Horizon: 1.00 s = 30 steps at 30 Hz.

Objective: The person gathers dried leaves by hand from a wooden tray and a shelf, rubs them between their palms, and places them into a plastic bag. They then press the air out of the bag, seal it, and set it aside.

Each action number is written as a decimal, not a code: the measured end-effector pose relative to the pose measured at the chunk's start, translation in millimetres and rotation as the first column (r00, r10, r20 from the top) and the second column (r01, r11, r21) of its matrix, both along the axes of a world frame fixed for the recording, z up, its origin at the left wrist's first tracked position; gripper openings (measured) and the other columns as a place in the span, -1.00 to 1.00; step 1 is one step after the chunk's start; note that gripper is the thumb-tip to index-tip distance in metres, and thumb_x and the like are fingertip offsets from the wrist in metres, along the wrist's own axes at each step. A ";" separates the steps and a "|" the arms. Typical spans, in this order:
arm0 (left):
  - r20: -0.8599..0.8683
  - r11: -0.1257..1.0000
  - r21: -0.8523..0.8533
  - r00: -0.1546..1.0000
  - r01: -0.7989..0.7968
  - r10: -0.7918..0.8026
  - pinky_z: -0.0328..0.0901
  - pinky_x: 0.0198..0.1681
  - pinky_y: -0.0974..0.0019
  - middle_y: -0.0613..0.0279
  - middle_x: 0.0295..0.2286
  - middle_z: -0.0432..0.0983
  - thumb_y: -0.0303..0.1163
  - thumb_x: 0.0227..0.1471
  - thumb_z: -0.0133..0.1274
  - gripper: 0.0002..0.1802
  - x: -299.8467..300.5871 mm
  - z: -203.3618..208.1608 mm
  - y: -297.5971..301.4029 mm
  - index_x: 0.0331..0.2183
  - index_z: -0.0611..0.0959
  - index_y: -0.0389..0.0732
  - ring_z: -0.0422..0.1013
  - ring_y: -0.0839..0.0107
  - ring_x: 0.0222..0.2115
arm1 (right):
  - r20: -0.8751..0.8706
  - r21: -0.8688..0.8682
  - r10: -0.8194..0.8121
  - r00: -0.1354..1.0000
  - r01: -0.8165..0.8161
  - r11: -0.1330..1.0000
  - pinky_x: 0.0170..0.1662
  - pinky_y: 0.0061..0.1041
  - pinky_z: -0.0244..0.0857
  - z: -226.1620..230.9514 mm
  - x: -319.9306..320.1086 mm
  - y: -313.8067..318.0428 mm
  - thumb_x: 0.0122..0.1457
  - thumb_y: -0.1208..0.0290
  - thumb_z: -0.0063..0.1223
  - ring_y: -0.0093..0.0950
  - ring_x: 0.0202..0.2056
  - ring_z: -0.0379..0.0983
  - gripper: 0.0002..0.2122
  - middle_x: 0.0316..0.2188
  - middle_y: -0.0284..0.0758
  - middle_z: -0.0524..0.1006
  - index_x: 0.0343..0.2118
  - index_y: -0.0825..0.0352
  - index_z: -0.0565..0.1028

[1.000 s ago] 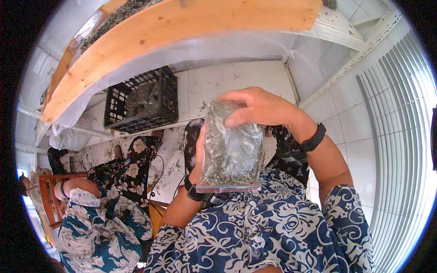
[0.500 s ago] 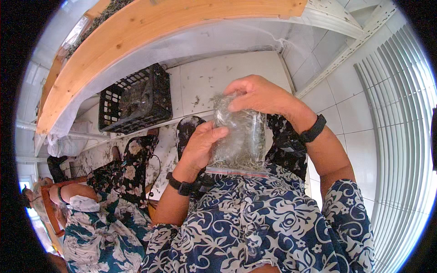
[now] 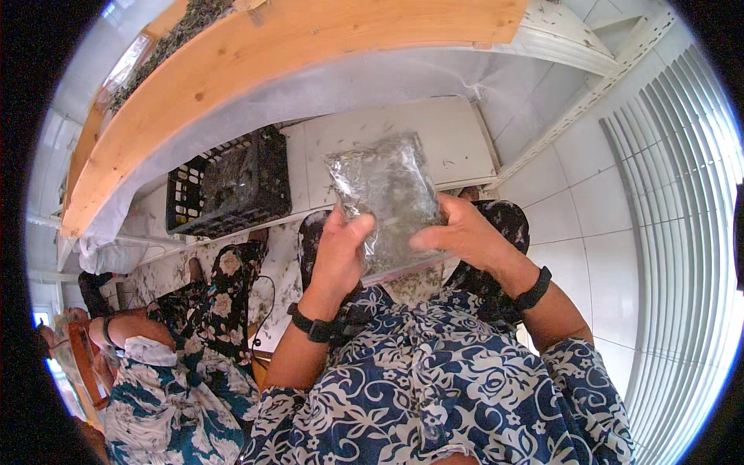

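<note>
A clear zip bag of dried greyish-green leaf bits is in front of my lap, tilted a little, its reddish zip strip along the edge nearest me. My left hand is closed on its left edge, thumb on the front face. On the lower right side my right hand grips it too, thumb across the plastic. The fingers of both hands are partly hidden behind the bag.
A black plastic crate stands left on a white tiled ledge. Above hangs a wooden frame edge with pale netting under it. A co-worker in patterned clothes sits at my left. White slats line the right.
My right hand has moved down from the bag's top to its lower right side. The bag has tilted, its far end leaning left and farther from me.
</note>
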<state>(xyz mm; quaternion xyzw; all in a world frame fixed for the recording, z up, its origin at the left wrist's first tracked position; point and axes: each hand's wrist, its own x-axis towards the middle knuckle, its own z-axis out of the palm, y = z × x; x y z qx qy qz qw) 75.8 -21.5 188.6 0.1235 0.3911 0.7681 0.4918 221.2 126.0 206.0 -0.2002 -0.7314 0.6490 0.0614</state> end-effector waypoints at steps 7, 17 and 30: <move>-0.098 0.983 -0.091 0.981 0.160 -0.169 0.35 -0.11 0.34 0.21 -0.15 0.46 -0.67 -0.21 0.18 -0.33 1.4 4.2 -0.6 0.01 0.35 -0.27 0.43 0.40 -0.19 | -0.053 -0.183 0.010 0.999 -0.019 0.983 -0.04 -0.57 0.25 -4.5 1.5 6.2 0.00 0.47 0.18 -0.62 -0.14 0.34 -0.50 -0.12 -0.38 0.45 0.02 0.47 0.33; -0.007 0.998 -0.022 0.998 0.060 -0.060 0.31 -0.03 0.24 0.15 -0.15 0.46 -0.57 -0.15 0.17 -0.39 -1.5 13.4 2.9 0.00 0.38 -0.29 0.41 0.32 -0.15 | -0.039 -0.195 -0.023 0.999 0.015 0.981 -0.01 -0.56 0.25 8.8 0.2 11.2 0.02 0.50 0.13 -0.62 -0.12 0.34 -0.52 -0.12 -0.39 0.44 0.04 0.44 0.32; -0.065 0.991 -0.078 0.991 0.111 -0.117 0.37 -0.15 0.32 0.21 -0.24 0.52 -0.58 -0.16 0.19 -0.53 3.5 11.4 5.1 -0.12 0.49 -0.28 0.46 0.40 -0.27 | -0.122 -0.086 -0.168 0.978 0.158 0.984 -0.21 -0.52 0.31 15.6 -19.4 18.2 0.05 0.28 0.14 -0.58 -0.31 0.39 -0.67 -0.36 -0.36 0.51 -0.22 0.42 0.46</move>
